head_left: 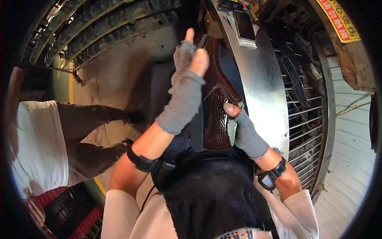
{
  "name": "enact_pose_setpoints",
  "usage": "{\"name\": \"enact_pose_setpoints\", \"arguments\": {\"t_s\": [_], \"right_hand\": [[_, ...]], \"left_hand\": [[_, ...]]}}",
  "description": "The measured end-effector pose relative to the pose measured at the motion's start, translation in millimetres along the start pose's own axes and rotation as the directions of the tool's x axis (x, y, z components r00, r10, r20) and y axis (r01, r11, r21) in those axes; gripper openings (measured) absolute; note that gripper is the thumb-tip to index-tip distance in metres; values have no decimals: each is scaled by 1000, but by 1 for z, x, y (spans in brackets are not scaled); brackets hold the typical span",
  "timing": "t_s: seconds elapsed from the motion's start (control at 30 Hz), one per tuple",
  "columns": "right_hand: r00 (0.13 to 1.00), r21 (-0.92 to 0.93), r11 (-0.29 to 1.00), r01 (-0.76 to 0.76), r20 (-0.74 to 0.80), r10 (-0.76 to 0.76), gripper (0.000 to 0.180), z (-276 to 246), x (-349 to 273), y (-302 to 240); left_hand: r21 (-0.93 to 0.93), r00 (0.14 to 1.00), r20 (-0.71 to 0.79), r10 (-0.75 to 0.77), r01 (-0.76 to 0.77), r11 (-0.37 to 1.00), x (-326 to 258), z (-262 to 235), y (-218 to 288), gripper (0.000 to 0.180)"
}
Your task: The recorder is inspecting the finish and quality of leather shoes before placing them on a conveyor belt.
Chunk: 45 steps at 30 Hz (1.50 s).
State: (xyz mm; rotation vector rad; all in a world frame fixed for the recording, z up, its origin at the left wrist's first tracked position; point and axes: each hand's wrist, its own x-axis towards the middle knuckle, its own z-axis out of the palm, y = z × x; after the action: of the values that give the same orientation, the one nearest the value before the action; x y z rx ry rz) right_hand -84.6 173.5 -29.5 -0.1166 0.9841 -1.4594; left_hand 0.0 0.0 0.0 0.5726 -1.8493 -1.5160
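A glossy dark brown shoe (218, 115) with a reptile-like texture is held upright in front of my lap, its narrow end pointing away from me. My left hand (189, 75), in a grey fingertip-less glove, grips its left side near the far end, with the thumb against it and one finger pointing up. The other left fingers are mostly hidden. My right hand (247, 131), gloved the same way, closes on the lower right side, its thumb pressed over the brown surface. Pale greenish material (232, 129) shows between the shoe and my right palm.
A metal bench (264, 83) runs along the right, with a phone (244, 26) lying on cloth at its far end. Beyond it, a barred rack (304, 131) holds dark shoe pieces. Another person (41, 139) stands at left. Shelves of dark forms (103, 32) fill the far left.
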Motion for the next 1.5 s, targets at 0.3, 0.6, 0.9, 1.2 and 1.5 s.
{"name": "enact_pose_setpoints", "arguments": {"t_s": [0.3,0.6,0.9,1.2,1.5], "right_hand": [[977,148,971,187,-129,-168,52,-20,58,44],[930,-70,935,348,-97,-354,55,-10,64,27],[817,-26,817,576,55,-574,74,44,4,-45],[666,-483,604,634,-56,-744,53,62,1,-19],[907,-149,896,419,101,-408,55,-2,-34,-93]], "left_hand": [[-513,731,260,-631,658,551,-88,-6,-71,65],[-331,838,134,-529,541,773,-73,-18,-70,69],[-707,876,306,-373,471,527,-23,-36,55,82],[-628,919,278,-280,394,671,-44,-12,71,103],[94,894,447,43,-94,991,-24,-14,63,115]]}}
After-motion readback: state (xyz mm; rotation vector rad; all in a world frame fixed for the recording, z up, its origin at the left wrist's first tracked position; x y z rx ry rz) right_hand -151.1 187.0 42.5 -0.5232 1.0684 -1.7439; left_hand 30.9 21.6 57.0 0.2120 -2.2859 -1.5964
